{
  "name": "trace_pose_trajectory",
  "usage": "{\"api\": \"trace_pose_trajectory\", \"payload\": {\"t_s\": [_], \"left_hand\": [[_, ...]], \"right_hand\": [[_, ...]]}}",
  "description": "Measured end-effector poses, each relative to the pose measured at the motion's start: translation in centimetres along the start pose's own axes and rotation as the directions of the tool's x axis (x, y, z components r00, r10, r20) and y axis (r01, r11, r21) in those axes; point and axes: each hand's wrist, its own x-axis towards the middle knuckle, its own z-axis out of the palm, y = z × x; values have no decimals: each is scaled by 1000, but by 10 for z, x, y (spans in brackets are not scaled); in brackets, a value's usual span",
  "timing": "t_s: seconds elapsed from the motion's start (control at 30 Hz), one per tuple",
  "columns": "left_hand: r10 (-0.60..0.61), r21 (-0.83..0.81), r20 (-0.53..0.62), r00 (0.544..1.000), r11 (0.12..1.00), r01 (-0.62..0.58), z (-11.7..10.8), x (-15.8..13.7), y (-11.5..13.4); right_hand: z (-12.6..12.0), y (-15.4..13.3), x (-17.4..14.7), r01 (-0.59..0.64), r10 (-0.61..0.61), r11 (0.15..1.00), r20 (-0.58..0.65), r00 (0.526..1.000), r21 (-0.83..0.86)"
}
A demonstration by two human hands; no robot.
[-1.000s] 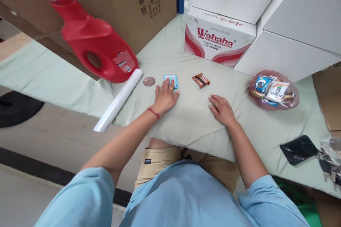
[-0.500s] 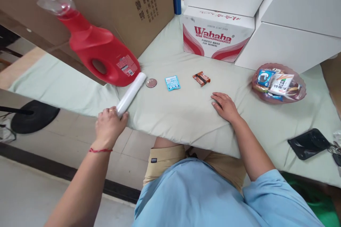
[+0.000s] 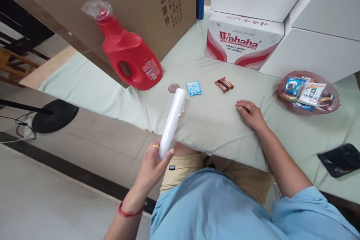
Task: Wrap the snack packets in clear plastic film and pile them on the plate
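Note:
My left hand (image 3: 154,165) is closed around the lower end of a white roll of cling film (image 3: 172,125), held tilted over the table's front edge. A loose bit of clear film shows at the roll's right side. My right hand (image 3: 251,114) rests open on the cloth, fingers laid out and holding nothing. Beyond the hands lie a round brown disc (image 3: 173,88), a small blue packet (image 3: 194,88) and an orange-brown snack wrapper (image 3: 224,84). The disc is just behind the roll's upper end.
A red jug-shaped bottle (image 3: 126,54) stands before a big cardboard box (image 3: 140,3). At the back is a Wahaha water carton (image 3: 244,41) among white boxes. A pink bowl (image 3: 334,107) of packaged snacks and a black pouch (image 3: 339,160) are on the right.
My left hand has lifted the roll away from beside the red bottle and drawn it right and toward my body. My right hand stays on the cloth; the view has shifted slightly.

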Motion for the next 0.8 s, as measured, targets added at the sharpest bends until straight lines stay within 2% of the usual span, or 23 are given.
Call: {"api": "trace_pose_trajectory", "payload": {"t_s": [0.1,0.17,0.27,0.33,0.4,0.47,0.57,0.7,0.8], "left_hand": [[11,-205,125,992,979,15,19,-9,17],[28,-239,140,990,971,6,32,-9,26],[94,-230,115,989,971,-66,51,-6,37],[132,-216,114,985,971,-105,64,-5,42],[161,-192,112,981,972,-137,74,-5,46],[189,-180,117,975,969,-166,82,-5,48],[186,-216,142,972,964,-153,87,-8,50],[102,-366,204,974,930,-21,89,-12,48],[55,-532,297,953,839,117,88,-14,48]], "right_hand": [[-1,-36,-15,-184,200,959,-54,978,217],[6,-65,-32,-222,226,889,39,973,400],[26,-103,-56,-364,229,684,287,930,632],[41,-118,-64,-431,236,553,362,902,713],[53,-125,-67,-446,255,470,367,895,762],[60,-125,-66,-433,277,457,338,899,777],[62,-121,-65,-377,281,503,265,922,777],[55,-112,-66,-328,230,541,239,943,775],[47,-103,-67,-358,239,544,269,933,759]]}}
